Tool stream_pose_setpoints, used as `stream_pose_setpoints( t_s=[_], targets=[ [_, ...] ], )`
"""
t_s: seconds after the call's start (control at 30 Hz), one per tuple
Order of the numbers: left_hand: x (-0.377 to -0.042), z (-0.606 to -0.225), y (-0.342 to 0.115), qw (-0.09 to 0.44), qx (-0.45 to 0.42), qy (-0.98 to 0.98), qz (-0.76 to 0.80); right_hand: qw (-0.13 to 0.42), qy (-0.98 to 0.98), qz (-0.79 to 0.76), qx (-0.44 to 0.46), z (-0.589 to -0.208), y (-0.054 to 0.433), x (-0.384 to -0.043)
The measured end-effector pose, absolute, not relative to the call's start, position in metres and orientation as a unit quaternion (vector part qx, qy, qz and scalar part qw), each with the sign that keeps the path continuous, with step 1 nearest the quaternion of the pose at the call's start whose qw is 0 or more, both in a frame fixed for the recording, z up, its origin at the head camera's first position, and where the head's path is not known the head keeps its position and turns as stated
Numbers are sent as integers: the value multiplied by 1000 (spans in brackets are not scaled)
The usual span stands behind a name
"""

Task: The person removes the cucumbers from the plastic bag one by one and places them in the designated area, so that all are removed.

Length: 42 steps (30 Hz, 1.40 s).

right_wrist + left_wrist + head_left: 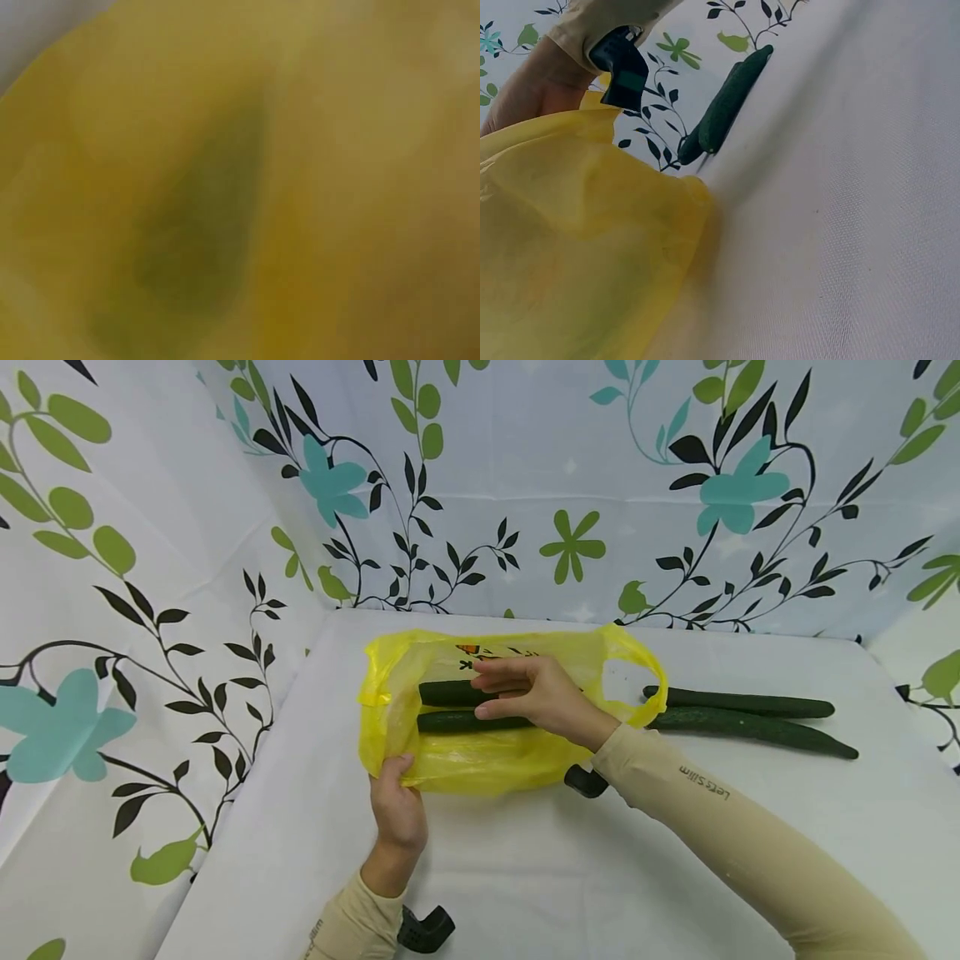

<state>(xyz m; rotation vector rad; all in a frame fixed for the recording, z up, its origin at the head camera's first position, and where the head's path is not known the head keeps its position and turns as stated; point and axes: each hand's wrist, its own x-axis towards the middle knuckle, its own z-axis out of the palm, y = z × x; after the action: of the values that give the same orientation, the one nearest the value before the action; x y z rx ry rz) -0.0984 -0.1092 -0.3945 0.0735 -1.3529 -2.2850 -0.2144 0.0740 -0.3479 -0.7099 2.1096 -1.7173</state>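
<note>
A yellow plastic bag (487, 768) lies on the white table with two dark green cucumbers (465, 721) showing in its opening. My left hand (397, 810) grips the bag's near left edge, thumb on top. Over the opening, my right hand (543, 693) has its fingers stretched to the left and holds nothing; it hides part of the cucumbers. Whether it touches them I cannot tell. In the left wrist view the bag (577, 247) covers the left side. Yellow plastic (360, 112) fills the right wrist view, with a blurred green shape (202, 217) behind it.
Two more cucumbers (750, 731) lie on the table (675, 868) to the right, their left ends by the bag's handle loop (660, 681). A leaf-patterned cloth (487, 485) hangs behind. Black wrist cameras (426, 931) are worn on both wrists.
</note>
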Motion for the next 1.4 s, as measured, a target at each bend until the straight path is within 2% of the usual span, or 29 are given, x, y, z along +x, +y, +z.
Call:
stream_pose_setpoints(
  t_s=[0.4,0.97,1.4],
  targets=[
    [-98,-395,-106,243,28,-492,-836,155,842,-461,-234,-384,66,-230],
    [-99,-401,-108,241,-4,-503,-830,158,903,-337,-214,-401,59,-230],
    [-98,-403,-108,237,5,-509,-827,113,934,-232,-248,-415,56,-233]
  ],
)
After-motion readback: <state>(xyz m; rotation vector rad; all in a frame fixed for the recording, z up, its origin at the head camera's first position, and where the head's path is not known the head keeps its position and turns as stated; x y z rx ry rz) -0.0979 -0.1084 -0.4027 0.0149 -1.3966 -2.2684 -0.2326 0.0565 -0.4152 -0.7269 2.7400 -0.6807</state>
